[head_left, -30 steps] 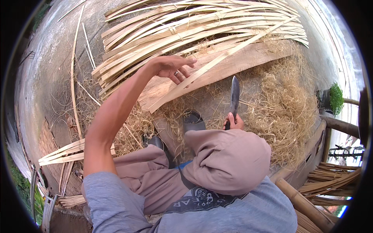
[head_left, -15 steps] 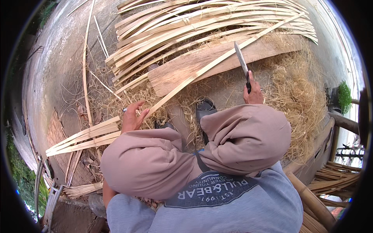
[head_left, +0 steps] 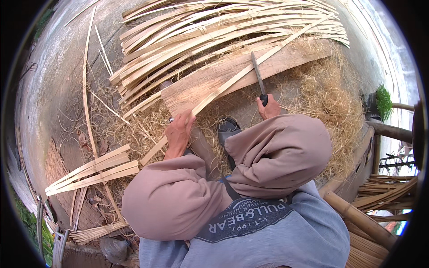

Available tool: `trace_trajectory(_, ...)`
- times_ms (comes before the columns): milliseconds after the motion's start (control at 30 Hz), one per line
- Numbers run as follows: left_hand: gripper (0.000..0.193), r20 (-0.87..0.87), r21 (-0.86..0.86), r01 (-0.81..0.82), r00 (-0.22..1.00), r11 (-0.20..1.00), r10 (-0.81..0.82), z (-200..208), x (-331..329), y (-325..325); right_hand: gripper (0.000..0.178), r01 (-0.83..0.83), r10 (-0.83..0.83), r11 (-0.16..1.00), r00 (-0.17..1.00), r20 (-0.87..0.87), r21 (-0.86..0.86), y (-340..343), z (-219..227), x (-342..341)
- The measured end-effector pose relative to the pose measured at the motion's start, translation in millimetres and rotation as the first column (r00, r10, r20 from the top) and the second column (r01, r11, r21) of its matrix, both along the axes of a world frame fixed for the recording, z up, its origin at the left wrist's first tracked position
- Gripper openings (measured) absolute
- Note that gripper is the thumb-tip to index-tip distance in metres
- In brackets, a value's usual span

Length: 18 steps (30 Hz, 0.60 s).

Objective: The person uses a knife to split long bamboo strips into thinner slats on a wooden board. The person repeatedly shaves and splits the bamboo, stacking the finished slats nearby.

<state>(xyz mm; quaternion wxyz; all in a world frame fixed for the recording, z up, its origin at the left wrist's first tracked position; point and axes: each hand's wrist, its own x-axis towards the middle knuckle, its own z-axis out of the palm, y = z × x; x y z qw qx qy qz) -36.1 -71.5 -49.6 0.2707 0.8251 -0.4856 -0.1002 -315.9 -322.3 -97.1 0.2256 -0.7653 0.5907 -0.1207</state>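
A long pale bamboo strip (head_left: 230, 85) slants across a wide wooden board (head_left: 297, 54), its near end passing under my left hand. My left hand (head_left: 179, 131) is closed round the strip just off the board's near left corner. In my right hand (head_left: 270, 107) is the black handle of a knife (head_left: 258, 76), its narrow blade pointing away from me. That blade crosses the strip in view; whether the edge presses on it I cannot tell.
Many split strips (head_left: 178, 44) lie in a pile beyond the board. Curly shavings (head_left: 330, 102) cover the ground at right. A smaller bundle of strips (head_left: 96, 169) lies at left. A bamboo pole (head_left: 357, 219) and a green plant (head_left: 383, 102) are at right.
My left hand has moved up and right, going from loosely spread fingers beside the strip to a grip on it. The knife has swung left, its blade now across the strip.
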Motion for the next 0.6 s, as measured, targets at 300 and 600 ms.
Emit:
trace_trajectory(300, 0.038, -0.623, 0.418, 0.061, 0.746, 0.907, 0.236, 34.1, 83.0, 215.4, 0.035, -0.123, 0.094, 0.984, 0.974, -0.208, -0.131, -51.3, 42.6, -28.6)
trace_trajectory(600, 0.041, -0.605, 0.273, -0.012, 0.776, 0.962, 0.182, 10.7, 77.1, 155.9, 0.062, 0.030, -0.031, 1.000, 0.986, -0.161, -0.008, -59.5, 24.5, -5.9)
